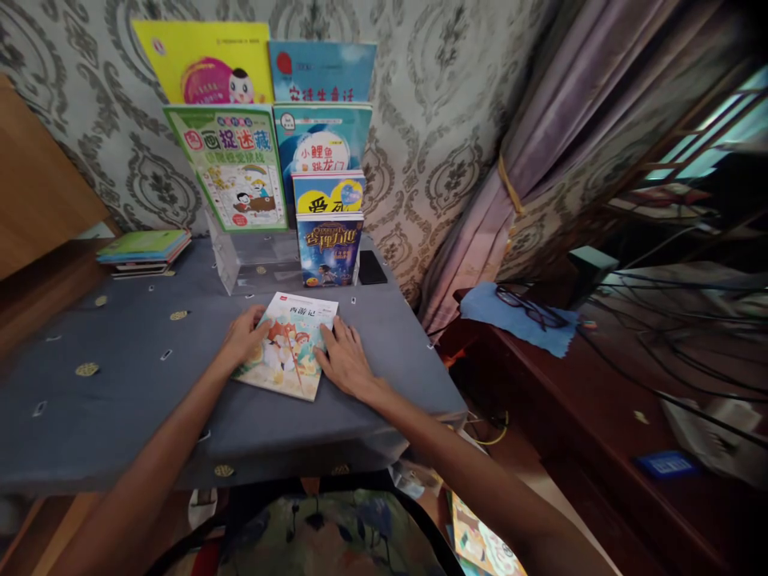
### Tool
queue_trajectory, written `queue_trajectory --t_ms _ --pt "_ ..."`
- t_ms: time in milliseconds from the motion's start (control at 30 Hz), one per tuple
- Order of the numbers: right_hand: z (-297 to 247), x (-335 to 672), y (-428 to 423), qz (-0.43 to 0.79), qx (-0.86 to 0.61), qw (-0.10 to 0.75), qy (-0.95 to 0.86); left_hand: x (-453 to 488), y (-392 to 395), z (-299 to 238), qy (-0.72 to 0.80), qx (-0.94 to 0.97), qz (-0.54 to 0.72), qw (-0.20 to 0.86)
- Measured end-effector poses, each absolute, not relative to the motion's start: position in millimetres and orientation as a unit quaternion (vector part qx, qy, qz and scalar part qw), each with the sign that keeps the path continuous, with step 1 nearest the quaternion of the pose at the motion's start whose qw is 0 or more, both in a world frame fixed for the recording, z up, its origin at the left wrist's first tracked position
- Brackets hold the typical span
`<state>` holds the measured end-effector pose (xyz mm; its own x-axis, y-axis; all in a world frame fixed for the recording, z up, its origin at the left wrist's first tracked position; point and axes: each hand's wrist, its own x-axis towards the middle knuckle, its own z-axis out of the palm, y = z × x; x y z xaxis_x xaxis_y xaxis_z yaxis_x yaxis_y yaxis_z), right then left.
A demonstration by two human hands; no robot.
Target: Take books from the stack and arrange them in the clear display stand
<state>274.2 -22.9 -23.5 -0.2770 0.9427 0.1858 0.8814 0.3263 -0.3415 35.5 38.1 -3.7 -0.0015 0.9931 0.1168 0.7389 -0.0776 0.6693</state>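
"So, how many things lie before you?"

"You have two hands on one paperback [288, 352], which sits in front of you over the gray tablecloth [120, 352]. Beyond it, one clear stand [225, 256] shows six books [234, 172], covers toward you. One stack of books [144, 250] is at left, one flat black phone-like slab [373, 268] at right."

"And how do your paperback and fingers look?"

"White top, black title 西游记, then illustrated figures, red among pale green. Your left hand [246, 336] rests its thumb on the cover; your right hand's [348, 364] fingers are slightly spread at the opposite edge. Whether either pinches, I can't tell."
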Motion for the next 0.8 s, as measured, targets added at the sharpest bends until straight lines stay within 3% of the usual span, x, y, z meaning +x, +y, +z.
queue_trajectory --t_ms 200,400,667,800 --pt "-19.3 272.7 -24.7 0.096 -0.581 0.172 -0.789 30.1 51.0 -2.6 0.653 0.634 0.326 0.256" --pt "-14.6 280.6 -15.3 0.081 -0.571 0.198 -0.792 45.2 49.7 -4.5 0.664 0.703 0.224 0.123" --pt "-18.5 310.8 40.9 0.155 -0.562 0.337 -0.739 74.4 47.8 16.5 0.639 0.768 0.035 -0.014" --pt "-25.7 319.2 67.6 0.189 -0.552 0.381 -0.717 115.0 41.8 31.1 0.622 0.782 0.013 -0.050"
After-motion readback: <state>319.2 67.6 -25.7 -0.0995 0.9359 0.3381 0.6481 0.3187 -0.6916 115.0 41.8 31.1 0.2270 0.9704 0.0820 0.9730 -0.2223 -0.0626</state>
